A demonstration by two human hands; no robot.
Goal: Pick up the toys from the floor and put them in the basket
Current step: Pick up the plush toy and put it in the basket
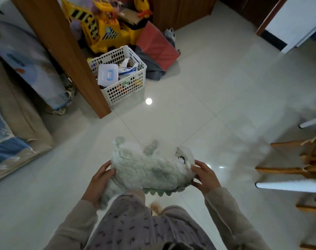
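Observation:
A pale green plush dinosaur with darker green back spikes lies sideways in the air in front of my legs, head to the right. My left hand grips its tail end and my right hand holds its head. The white perforated basket stands on the floor farther ahead and to the left, beside a wooden door frame. It holds a white box with a blue handle and several other toys.
The wooden door frame runs down left of the basket. Behind it stand a yellow toy excavator and a red bag. A bed fills the left side. Chair legs stick in from the right.

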